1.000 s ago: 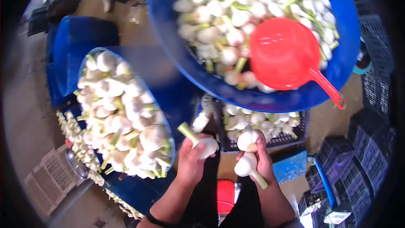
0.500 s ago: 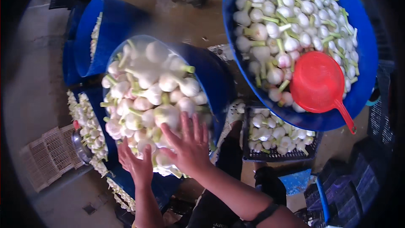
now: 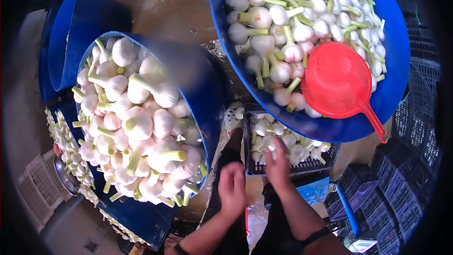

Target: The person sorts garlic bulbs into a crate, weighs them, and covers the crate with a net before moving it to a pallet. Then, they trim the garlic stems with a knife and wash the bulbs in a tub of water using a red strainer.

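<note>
Garlic bulbs point(image 3: 278, 139) lie in a dark crate point(image 3: 330, 153) on the floor, just under the big blue tub point(image 3: 396, 80). The right hand point(image 3: 278, 163) reaches into the crate with fingers spread over the bulbs, not gripping one yet. The left hand point(image 3: 232, 190) hangs empty and loosely curled, apart from it. The blue bucket point(image 3: 207, 94) at the left is heaped full of bulbs, and the tub, with a red scoop point(image 3: 337, 82) in it, holds plenty, so I think much sorting is left.

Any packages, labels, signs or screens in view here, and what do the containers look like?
No labels, signs or screens can be made out.
Big blue tub, upper right: round, full of white bulbs.
Blue drum, left: heaped with bulbs.
Dark plastic crate, centre: slotted, bulbs inside, right hand over it.
Stacked dark crates, lower right.
</note>
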The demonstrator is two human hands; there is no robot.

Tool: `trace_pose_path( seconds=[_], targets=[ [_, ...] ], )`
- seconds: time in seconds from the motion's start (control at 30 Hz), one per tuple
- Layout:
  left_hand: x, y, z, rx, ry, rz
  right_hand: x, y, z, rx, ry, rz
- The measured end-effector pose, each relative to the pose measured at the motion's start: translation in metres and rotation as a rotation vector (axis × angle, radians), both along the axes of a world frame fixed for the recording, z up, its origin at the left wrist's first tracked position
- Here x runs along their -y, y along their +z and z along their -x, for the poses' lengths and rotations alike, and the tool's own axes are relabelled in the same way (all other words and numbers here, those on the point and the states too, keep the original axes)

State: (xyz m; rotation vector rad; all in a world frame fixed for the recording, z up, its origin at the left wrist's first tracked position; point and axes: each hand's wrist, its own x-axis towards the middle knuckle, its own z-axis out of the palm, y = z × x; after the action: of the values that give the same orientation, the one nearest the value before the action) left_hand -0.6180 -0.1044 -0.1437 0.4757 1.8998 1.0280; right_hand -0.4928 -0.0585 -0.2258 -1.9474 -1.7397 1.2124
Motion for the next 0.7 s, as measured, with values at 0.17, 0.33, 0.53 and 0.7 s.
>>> trace_pose_path(
  seconds=[0.17, 0.33, 0.53, 0.7],
  targets=[
    [0.019, -0.228, 0.031, -0.419, -0.04, 0.409, 0.009, -0.038, -0.05, 0.045, 0.088, 0.117],
    [0.002, -0.306, 0.054, -0.481, -0.518, 0.246, 0.013, -0.053, -0.075, 0.088, 0.158, 0.225],
    [-0.006, -0.35, 0.048, -0.475, -0.594, 0.181, 0.022, -0.089, -0.048, 0.062, 0.687, 0.02],
    [0.014, -0.36, 0.044, -0.571, -0.493, 0.433, 0.046, -0.14, -0.041, -0.037, 0.628, 0.031]
  ],
)
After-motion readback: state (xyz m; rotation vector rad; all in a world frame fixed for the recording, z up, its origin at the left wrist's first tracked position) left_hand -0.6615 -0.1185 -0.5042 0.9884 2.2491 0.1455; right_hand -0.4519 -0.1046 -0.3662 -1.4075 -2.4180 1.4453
